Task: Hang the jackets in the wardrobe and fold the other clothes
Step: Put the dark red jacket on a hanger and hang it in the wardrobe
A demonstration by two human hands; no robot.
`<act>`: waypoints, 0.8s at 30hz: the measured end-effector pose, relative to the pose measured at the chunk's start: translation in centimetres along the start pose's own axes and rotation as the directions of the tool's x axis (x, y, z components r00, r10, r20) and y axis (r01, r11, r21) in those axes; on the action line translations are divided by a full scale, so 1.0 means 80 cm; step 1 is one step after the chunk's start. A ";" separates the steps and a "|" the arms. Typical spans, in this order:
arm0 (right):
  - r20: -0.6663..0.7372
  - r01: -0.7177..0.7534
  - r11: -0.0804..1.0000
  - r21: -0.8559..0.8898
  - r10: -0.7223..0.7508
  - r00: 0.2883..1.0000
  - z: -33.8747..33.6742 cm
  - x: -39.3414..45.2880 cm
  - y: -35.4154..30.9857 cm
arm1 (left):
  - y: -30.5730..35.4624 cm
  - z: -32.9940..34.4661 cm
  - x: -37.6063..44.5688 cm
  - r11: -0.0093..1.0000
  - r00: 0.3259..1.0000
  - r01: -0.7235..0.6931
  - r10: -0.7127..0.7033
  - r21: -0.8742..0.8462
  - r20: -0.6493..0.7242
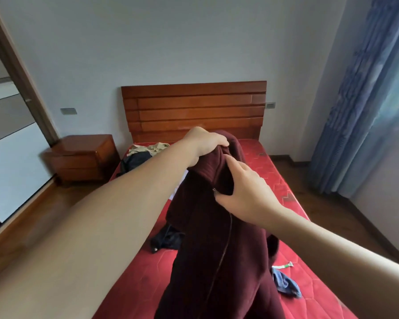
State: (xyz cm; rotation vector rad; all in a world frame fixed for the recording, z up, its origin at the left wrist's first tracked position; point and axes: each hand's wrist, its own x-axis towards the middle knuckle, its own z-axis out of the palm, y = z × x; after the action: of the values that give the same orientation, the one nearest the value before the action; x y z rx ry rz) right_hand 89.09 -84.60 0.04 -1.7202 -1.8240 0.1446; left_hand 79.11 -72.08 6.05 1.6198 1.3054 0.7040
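A dark maroon fleece jacket (217,249) with a front zip hangs upright over the red bed, held up in the air. My left hand (205,141) grips its top edge at the collar from above. Just below and to the right, my right hand (244,192) pinches the fabric beside the zip pull. On the mattress lie a black garment (166,240) behind the jacket, a blue denim piece (286,284) at the right, and a khaki garment (148,148) over a dark garment (134,162) near the headboard.
The red mattress (274,180) fills the middle, with a wooden headboard (194,109) behind it. A wooden nightstand (83,157) stands at its left. A wardrobe with a sliding door (9,111) runs along the left wall. Blue curtains (366,111) hang at the right.
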 end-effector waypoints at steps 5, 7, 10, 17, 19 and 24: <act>-0.098 0.079 0.953 0.293 -0.053 0.994 0.000 0.017 0.006 | -0.010 -0.027 -0.014 0.999 0.997 0.041 -0.039 -0.035 0.059; -0.131 -0.012 0.903 0.430 0.075 0.989 -0.004 0.032 0.007 | -0.016 -0.040 -0.023 0.995 0.984 0.078 -0.066 -0.069 0.167; -0.096 -0.176 0.803 0.569 0.278 0.956 -0.022 0.060 0.003 | -0.035 -0.054 -0.036 0.983 0.965 0.094 -0.050 -0.159 0.257; -0.018 -0.227 0.614 0.756 0.366 0.930 -0.073 0.092 -0.029 | -0.088 -0.070 -0.068 0.923 0.954 -0.295 0.270 0.248 0.130; 0.006 -0.226 0.590 0.775 0.351 0.936 -0.081 0.096 -0.040 | -0.095 -0.069 -0.074 0.902 0.940 -0.333 0.339 0.276 0.025; 0.064 -0.250 0.503 0.827 0.357 0.932 -0.098 0.087 -0.041 | -0.094 -0.099 -0.072 0.923 0.921 -0.348 0.370 0.166 -0.126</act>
State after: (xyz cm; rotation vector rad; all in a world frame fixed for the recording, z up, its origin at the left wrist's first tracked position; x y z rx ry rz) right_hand 90.46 -81.13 10.39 -1.2578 -1.0182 0.8950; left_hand 67.43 -75.05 3.25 1.9826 1.1965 0.9958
